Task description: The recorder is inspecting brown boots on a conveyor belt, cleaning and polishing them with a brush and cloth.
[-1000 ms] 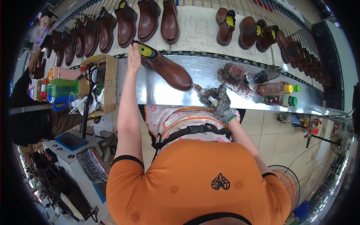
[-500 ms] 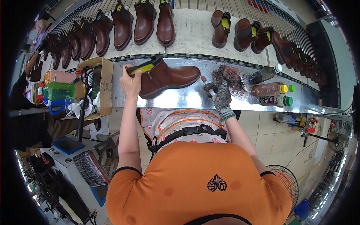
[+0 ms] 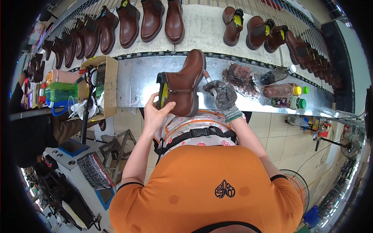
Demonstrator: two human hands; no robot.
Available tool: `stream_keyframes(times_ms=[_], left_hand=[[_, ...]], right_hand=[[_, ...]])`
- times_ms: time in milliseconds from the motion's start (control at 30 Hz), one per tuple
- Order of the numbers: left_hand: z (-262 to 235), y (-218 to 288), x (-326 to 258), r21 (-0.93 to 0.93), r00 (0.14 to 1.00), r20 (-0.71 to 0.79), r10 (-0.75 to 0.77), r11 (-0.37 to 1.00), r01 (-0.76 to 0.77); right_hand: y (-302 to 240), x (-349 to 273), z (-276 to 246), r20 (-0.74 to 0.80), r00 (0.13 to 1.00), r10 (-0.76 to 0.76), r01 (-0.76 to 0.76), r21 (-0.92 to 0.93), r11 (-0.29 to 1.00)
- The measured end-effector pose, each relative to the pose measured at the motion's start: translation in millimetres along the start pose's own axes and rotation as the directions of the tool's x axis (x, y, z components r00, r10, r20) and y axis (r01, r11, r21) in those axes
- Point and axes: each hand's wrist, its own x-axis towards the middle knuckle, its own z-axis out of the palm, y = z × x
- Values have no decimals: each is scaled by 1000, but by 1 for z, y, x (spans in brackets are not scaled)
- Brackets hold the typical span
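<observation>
A brown ankle boot (image 3: 183, 83) with a side zip and yellow lining is tilted over the metal bench's near edge, its toe pointing away from me. My left hand (image 3: 157, 110) is closed round its upper near the opening, the thumb pressed on the leather. My right hand (image 3: 225, 96), in a grey knitted glove, grips a slim stick (image 3: 207, 76) with a pale handle and a reddish-brown tip. That tip lies right at the sole edge near the toe; whether it touches, I cannot tell. Just beyond the glove lies a stained, reddish-dark clump (image 3: 239, 75).
Three bottles, one dark (image 3: 274, 76), one brownish (image 3: 278, 91) and one green-capped (image 3: 285, 102), lie on the bench (image 3: 136, 64). A cardboard box (image 3: 111, 83) stands at the left. Brown boots (image 3: 129, 25) line the conveyor (image 3: 202, 25) behind. A person (image 3: 29, 112) is at the far left.
The boot has turned from toe-right to toe-away and come nearer me. My left hand moved right and nearer with it. The gloved hand shifted slightly left, bringing the stick's tip to the sole.
</observation>
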Motion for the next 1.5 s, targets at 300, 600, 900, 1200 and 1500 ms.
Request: stream_keyframes(times_ms=[300,600,900,1200,1500], left_hand=[[17,-19,-14,-318,940,226,-254,894,317],[27,-21,-9,-300,883,332,-332,850,433],[42,-5,-11,-321,878,358,-317,842,434],[48,15,-10,-511,894,375,-246,749,421],[46,25,3,-608,882,400,-251,648,460]], right_hand=[[-15,-15,-10,171,985,7,-25,102,994],[7,-27,-46,417,860,293,-449,347,823],[-27,-46,-89,417,900,131,-209,149,966],[-50,-62,-96,217,973,76,-134,264,955],[-50,-65,-93,191,978,86,-129,226,965]])
